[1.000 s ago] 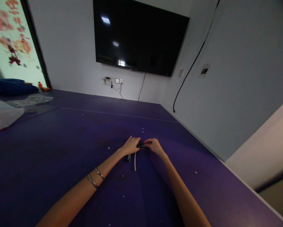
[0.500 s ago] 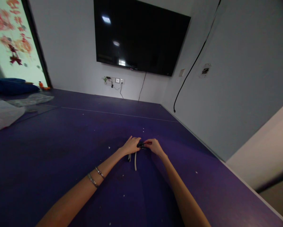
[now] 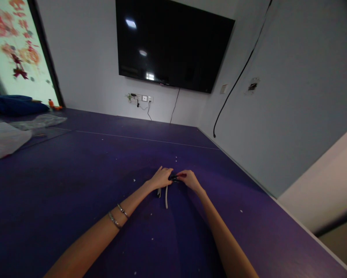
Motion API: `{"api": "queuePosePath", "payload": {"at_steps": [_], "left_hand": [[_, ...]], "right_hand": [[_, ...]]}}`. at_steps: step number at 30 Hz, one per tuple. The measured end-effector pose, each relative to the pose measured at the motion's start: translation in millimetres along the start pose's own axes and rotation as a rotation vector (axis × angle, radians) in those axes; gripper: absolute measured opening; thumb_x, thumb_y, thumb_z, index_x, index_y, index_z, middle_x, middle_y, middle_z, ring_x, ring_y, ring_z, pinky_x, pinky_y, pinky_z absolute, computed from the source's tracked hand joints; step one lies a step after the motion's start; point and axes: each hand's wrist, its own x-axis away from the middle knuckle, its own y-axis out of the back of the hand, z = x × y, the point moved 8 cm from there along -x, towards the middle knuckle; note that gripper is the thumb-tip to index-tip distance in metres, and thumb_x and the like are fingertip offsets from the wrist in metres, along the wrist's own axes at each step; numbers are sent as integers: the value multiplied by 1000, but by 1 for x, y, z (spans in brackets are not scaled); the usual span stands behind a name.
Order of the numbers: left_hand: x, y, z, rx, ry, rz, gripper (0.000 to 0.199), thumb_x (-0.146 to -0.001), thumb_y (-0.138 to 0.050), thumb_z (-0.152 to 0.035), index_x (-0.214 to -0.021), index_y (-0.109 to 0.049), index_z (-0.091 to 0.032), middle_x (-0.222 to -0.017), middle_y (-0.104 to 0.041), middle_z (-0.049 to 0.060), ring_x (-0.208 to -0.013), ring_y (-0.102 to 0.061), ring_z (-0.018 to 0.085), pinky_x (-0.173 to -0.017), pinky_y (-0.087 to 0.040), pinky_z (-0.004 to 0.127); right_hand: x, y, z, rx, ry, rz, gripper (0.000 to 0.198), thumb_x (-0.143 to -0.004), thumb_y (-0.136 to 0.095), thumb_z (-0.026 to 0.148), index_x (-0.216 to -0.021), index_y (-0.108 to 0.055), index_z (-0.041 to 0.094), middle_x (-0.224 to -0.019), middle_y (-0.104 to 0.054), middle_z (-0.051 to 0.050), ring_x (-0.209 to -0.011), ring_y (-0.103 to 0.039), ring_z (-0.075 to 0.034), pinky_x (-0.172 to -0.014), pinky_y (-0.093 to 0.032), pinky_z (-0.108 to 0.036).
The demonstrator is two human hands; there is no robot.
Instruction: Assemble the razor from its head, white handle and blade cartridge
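Note:
Between my two hands is a small dark object (image 3: pixel 174 178), too small to name its kind. My left hand (image 3: pixel 161 178) is closed on its left end, with two bracelets on that forearm. The fingertips of my right hand (image 3: pixel 188 179) pinch the right end of the same dark object. A pale, thin cord-like piece (image 3: pixel 166 197) comes out from under my left hand and lies toward me. Left of it, a short light-and-dark piece (image 3: pixel 159 192) shows below the left palm. My left fingers partly hide the dark object.
The purple surface (image 3: pixel 109 181) carries small white scraps. At left lie a white sheet (image 3: pixel 5 141), clear plastic (image 3: pixel 43 121) and blue cloth (image 3: pixel 17 105). A television (image 3: pixel 173 42) hangs on the wall above sockets (image 3: pixel 144 98). A black cable (image 3: pixel 234 87) dangles at right.
The view has shifted very slightly. Both hands stay in the same place on the dark object, with no clear movement otherwise.

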Motion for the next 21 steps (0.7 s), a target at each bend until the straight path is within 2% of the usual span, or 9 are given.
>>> {"api": "queuePosePath", "payload": {"at_steps": [8,16,18,21], "left_hand": [[-1,-2,1,-6,10,10,53,-72,-54,-24,-123,-43,-14,-119,-57,12,-114,-49,24,-103,-24,43],[0,1,-1,-14,-19,-27,54,-72,-56,-25,-123,-45,-13,-116,-58,12,-113,-48,24,-103,-25,43],[0,3,-3,-23,-25,-30,49,-71,-57,-25,-119,-49,-15,-113,-60,10,-111,-49,24,-101,-27,42],[2,5,-7,-32,-46,-15,31,-72,-56,-24,-102,-61,-19,-102,-64,7,-105,-53,23,-100,-28,43]], "right_hand": [[-2,-2,-8,17,-11,-5,19,-67,-59,16,-81,-72,17,-83,-70,-7,-75,-63,-18,-73,-49,-29],[1,15,-12,72,2,-158,22,-70,-53,18,-82,-71,17,-83,-68,-6,-76,-61,-16,-73,-47,-28],[2,14,-11,87,29,-157,22,-70,-53,18,-82,-71,18,-84,-67,-6,-78,-61,-16,-75,-47,-28],[4,11,-11,87,57,-153,21,-71,-52,18,-81,-70,19,-83,-66,-6,-79,-60,-16,-75,-46,-28]]}}
